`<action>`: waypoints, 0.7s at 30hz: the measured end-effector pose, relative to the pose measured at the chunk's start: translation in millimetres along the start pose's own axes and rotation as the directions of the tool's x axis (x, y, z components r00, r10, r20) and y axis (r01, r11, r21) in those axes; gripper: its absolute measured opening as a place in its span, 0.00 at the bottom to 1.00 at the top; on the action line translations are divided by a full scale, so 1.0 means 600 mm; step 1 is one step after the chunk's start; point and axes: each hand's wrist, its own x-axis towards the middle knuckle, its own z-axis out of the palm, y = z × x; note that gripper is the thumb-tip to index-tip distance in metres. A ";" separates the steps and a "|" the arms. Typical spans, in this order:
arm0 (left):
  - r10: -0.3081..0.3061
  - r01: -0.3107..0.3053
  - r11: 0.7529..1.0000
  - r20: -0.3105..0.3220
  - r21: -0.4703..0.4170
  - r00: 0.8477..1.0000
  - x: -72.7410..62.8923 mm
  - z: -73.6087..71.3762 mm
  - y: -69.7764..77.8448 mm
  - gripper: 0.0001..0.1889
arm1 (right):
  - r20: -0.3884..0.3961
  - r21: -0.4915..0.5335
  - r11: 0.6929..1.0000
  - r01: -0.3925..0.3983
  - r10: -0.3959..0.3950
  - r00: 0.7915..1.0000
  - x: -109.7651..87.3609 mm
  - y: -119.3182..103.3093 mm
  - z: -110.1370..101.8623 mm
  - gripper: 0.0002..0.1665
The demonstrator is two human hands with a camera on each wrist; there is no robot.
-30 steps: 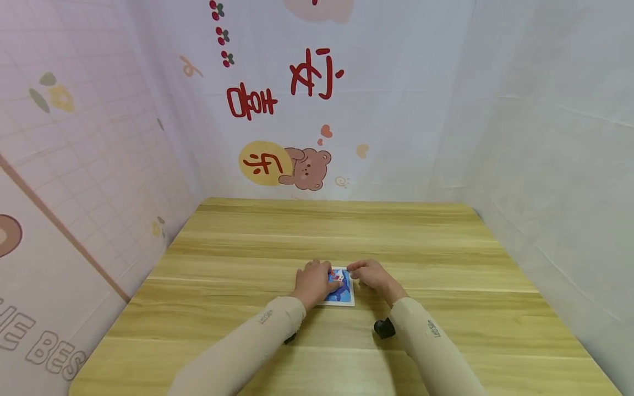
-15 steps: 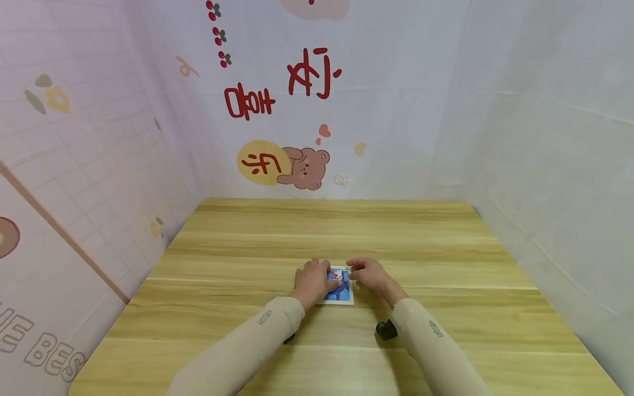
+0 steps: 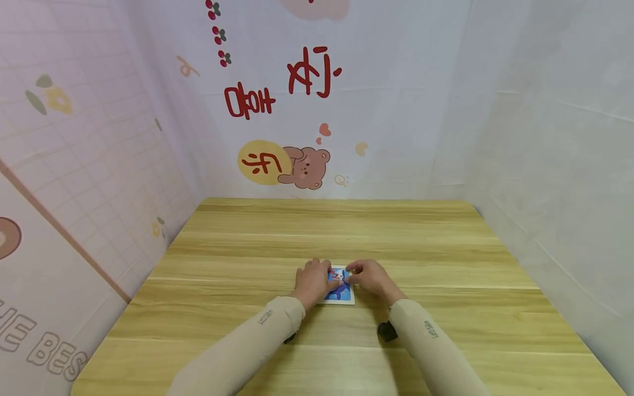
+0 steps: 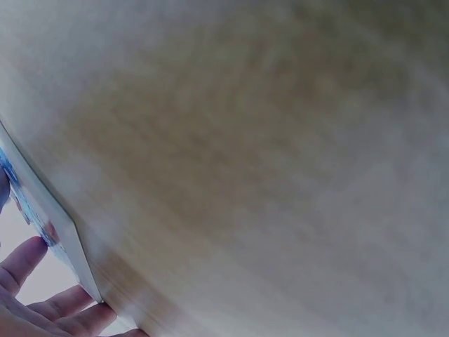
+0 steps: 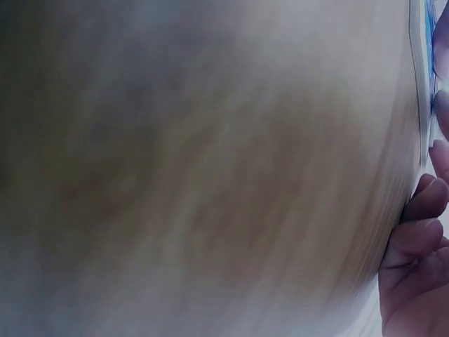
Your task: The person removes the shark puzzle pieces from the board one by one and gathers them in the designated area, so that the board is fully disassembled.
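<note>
A small rectangular picture board point(image 3: 339, 294), with a white border and a blue picture showing white and red shapes, lies flat at the middle of the table. My left hand point(image 3: 312, 281) covers its left side and holds it, thumb across the picture. In the left wrist view, the fingers point(image 4: 70, 302) bend at the edge and corner of the board point(image 4: 59, 225). My right hand point(image 3: 372, 276) is at the board's upper right, index finger and thumb at the border. Several bent fingers point(image 5: 417, 239) rest low beside the edge in the right wrist view; whether they pinch anything I cannot tell.
The wood-grain table point(image 3: 238, 231) stretches around the board on all sides. Printed cloth point(image 3: 396, 110) hangs behind and along both sides. A black wrist device point(image 3: 387, 331) shows under the right sleeve.
My right hand lifted slightly from the board's upper right corner, then came back down, with the thumb now over the picture's right edge. The left hand and the board have stayed nearly still.
</note>
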 end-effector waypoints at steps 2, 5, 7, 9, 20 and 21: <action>0.000 0.000 1.000 -0.001 0.004 1.000 0.000 0.000 0.000 0.20 | -0.007 -0.023 1.000 0.005 -0.005 1.000 0.000 -0.003 0.001 0.13; 0.001 -0.001 1.000 -0.001 0.004 1.000 0.000 -0.001 0.000 0.20 | -0.008 -0.041 0.999 0.003 -0.003 1.000 0.001 -0.005 0.002 0.13; 0.001 -0.001 1.000 -0.001 0.002 1.000 0.001 -0.001 -0.001 0.20 | -0.004 -0.027 1.000 0.002 -0.003 1.000 0.001 -0.005 0.000 0.13; 0.002 -0.002 1.000 -0.002 0.002 1.000 0.001 -0.001 -0.001 0.20 | 0.004 -0.001 1.000 -0.004 0.004 1.000 0.001 -0.005 -0.004 0.13; -0.011 0.010 1.000 0.047 0.024 0.999 -0.001 -0.011 -0.003 0.23 | 0.019 0.004 1.000 0.006 -0.006 1.000 0.002 0.027 -0.056 0.15; -0.013 0.011 1.000 0.052 0.025 0.999 -0.001 -0.012 -0.002 0.23 | 0.013 -0.022 1.000 0.012 -0.012 1.000 0.001 0.033 -0.063 0.15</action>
